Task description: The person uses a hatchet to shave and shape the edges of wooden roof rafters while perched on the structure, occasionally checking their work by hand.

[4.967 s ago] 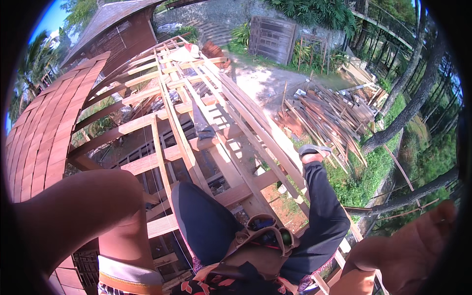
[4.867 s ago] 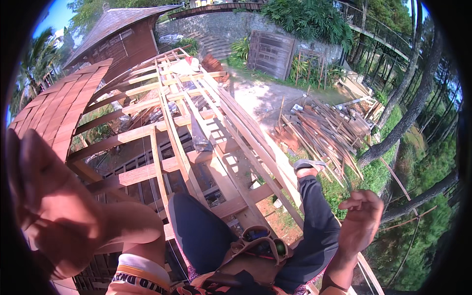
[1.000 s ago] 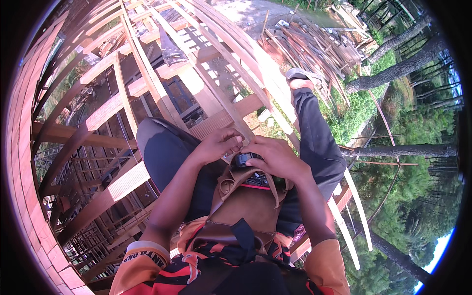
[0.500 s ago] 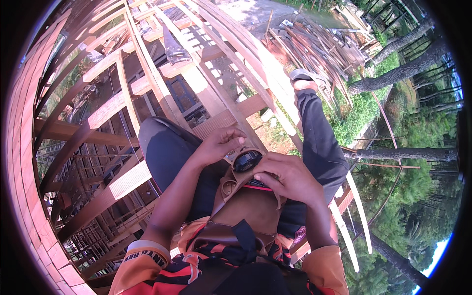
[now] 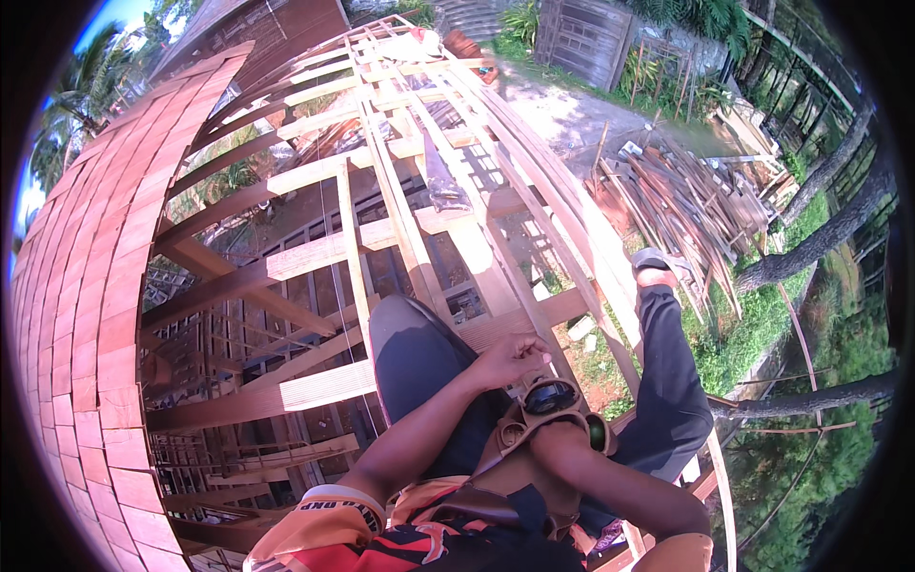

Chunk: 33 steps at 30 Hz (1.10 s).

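My left hand [image 5: 513,358] is raised just above a brown leather tool pouch [image 5: 505,448] at my waist, its fingers curled together; I cannot make out whether something small is between them. My right hand [image 5: 558,440] reaches down into the pouch, its fingers hidden. A dark rounded item [image 5: 548,396] sits in a top pocket, and a green round item [image 5: 598,431] shows at the right side. My dark-trousered legs are spread over the open timber framing [image 5: 405,248].
Reddish shingles [image 5: 91,362] cover the roof at left. Gaps between beams drop to the ground below. A dark plastic-like item [image 5: 443,181] lies on the battens. A scrap timber pile [image 5: 667,238] lies below at right, near tree trunks [image 5: 786,257] and a weathered gate [image 5: 581,43].
Earlier my hands were raised at either side; then both met at the pouch. Since then my right hand has sunk into it, and the view has swung up over the framing and leftward.
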Motion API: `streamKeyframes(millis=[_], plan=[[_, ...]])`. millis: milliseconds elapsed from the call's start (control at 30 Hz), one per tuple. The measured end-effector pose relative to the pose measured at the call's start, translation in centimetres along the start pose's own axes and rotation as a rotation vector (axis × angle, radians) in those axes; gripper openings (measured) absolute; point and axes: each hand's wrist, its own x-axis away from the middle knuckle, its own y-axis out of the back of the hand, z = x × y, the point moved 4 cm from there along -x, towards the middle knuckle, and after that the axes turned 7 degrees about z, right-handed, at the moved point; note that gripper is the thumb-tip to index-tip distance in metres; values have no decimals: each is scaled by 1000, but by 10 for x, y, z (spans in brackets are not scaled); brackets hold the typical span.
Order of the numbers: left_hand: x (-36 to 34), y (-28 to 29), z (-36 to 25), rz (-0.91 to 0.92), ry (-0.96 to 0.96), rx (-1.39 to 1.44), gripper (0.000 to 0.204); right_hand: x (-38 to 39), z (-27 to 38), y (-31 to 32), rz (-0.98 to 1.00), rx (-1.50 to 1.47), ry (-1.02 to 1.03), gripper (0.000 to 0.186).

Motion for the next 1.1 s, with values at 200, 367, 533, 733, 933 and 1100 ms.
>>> streamKeyframes(millis=[200,367,533,733,933,1100], plan=[[-10,-9,-4,38,-32,-33,34,3,-5,-4,-234,-92,85,22],[11,6,4,10,80,-121,36,-15,1,-8,-232,-30,228,22],[6,5,3,45,43,-100,35,-12,2,-5,-274,-83,149,21],[24,7,-30,114,-109,136,42,66,15,65,-508,-127,280,17],[42,-34,-83,240,-309,103,62,109,0,55,-967,-548,209,25],[67,-106,-125,396,-120,-379,43,128,4,7,-1111,-873,-52,26]])
